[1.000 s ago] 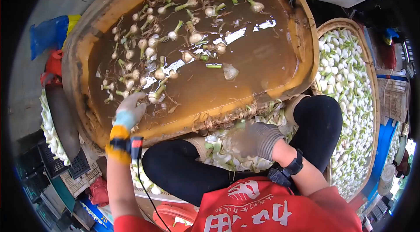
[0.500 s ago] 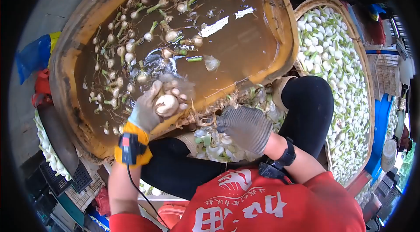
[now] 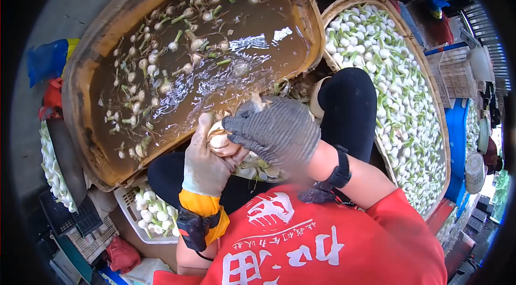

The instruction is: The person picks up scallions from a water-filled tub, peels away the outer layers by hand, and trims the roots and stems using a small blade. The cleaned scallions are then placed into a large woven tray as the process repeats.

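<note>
My left hand (image 3: 206,169), in a pale glove with an orange cuff, is closed around a garlic bulb (image 3: 221,142) with brownish outer skin. My right hand (image 3: 282,132), in a grey knitted glove, pinches the bulb from the other side. A scrap of dry skin or root (image 3: 260,103) shows by its knuckles. Both hands are over my lap, at the near rim of a yellowish tub (image 3: 80,86). Brown water in the tub holds many unpeeled bulbs (image 3: 152,59) with roots and cut stems. Peeled scraps (image 3: 252,169) lie below my hands, partly hidden.
To the right, a big rimmed tray (image 3: 329,13) is heaped with white peeled bulbs (image 3: 387,70). A white basket (image 3: 126,204) of peeled bulbs stands at lower left, near black crates (image 3: 56,212). A blue container (image 3: 458,148) is at far right.
My left hand has lifted the bulb from the tub's near edge and come toward my lap. My right hand has moved over onto the bulb. The view has shifted.
</note>
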{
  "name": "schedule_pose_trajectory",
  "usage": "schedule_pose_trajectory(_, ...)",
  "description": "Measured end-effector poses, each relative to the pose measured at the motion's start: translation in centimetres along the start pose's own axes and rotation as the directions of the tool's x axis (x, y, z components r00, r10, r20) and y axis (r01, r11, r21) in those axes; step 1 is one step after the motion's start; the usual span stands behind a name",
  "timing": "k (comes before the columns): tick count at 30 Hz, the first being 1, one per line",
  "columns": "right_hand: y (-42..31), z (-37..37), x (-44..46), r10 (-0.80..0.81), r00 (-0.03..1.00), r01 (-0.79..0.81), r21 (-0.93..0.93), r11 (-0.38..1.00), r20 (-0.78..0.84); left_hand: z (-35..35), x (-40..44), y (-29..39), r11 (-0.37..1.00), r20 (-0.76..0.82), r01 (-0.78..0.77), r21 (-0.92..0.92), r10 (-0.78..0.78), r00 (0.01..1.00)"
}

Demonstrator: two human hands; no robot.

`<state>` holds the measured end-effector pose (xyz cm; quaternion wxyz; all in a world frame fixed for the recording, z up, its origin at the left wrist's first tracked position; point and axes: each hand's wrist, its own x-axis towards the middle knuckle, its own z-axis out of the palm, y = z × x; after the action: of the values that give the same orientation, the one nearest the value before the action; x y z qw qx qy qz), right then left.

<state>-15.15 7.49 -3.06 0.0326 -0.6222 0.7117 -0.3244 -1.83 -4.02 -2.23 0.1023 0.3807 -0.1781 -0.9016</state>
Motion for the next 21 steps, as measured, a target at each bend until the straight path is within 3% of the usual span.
schedule_pose_trajectory(2,-0.4,-0.5,-0.2,-0.079,0.995,0.08,-0.015,0.997,0.059,0.3,-0.6,-0.7,0.999,-0.036,-0.04,0.035,0.041,0.998)
schedule_pose_trajectory(5,-0.5,-0.7,-0.8,-0.185,0.983,0.185,0.01,0.983,0.002,1.6,-1.6,-1.5,0.995,-0.12,-0.074,0.07,0.082,0.989)
schedule_pose_trajectory(7,-0.3,-0.9,-1.3,-0.202,0.979,0.201,0.037,0.979,0.038,3.4,-2.2,-2.2,0.971,-0.368,-0.059,0.234,0.144,0.919)
schedule_pose_trajectory(9,-0.5,-1.0,-1.6,-0.215,0.974,0.21,0.064,0.976,0.076,2.0,-2.3,-2.7,0.961,-0.373,-0.056,0.272,0.159,0.914)
schedule_pose_trajectory(11,-1.0,-1.0,-1.9,-0.159,0.979,0.156,0.034,0.987,0.124,0.1,-2.1,-2.8,0.944,-0.147,-0.077,0.32,0.13,0.981)
schedule_pose_trajectory(13,-1.8,-1.6,-1.6,-0.031,0.982,0.024,0.039,0.999,0.186,0.5,-1.9,-3.4,0.892,-0.221,-0.082,0.445,0.198,0.955)
schedule_pose_trajectory(14,-2.1,-0.9,-1.8,0.035,0.994,-0.032,-0.032,0.999,0.101,0.6,-1.9,-3.4,0.874,-0.158,-0.131,0.469,0.229,0.961)
schedule_pose_trajectory(15,-2.1,-0.7,-1.8,0.103,0.985,-0.103,-0.006,0.995,0.136,0.6,-1.9,-3.3,0.853,-0.095,-0.183,0.489,0.26,0.961)
schedule_pose_trajectory(16,-2.0,-0.9,-1.8,0.141,0.985,-0.153,0.121,0.981,0.098,0.2,-2.1,-3.1,0.82,0.032,-0.222,0.528,0.241,0.97)
schedule_pose_trajectory(17,-1.8,-1.1,-1.8,0.184,0.981,-0.195,0.251,0.948,0.068,0.3,-2.6,-2.9,0.818,0.033,-0.227,0.528,0.247,0.968)
schedule_pose_trajectory(19,-1.1,-2.1,-1.0,0.333,0.939,-0.317,0.152,0.936,-0.091,0.8,-3.9,-2.4,0.777,0.184,-0.203,0.596,0.114,0.976)
schedule_pose_trajectory(21,3.2,-1.9,-0.1,0.512,0.821,-0.508,0.087,0.857,-0.251,0.2,-4.5,-2.4,0.752,0.26,-0.252,0.61,0.11,0.959)
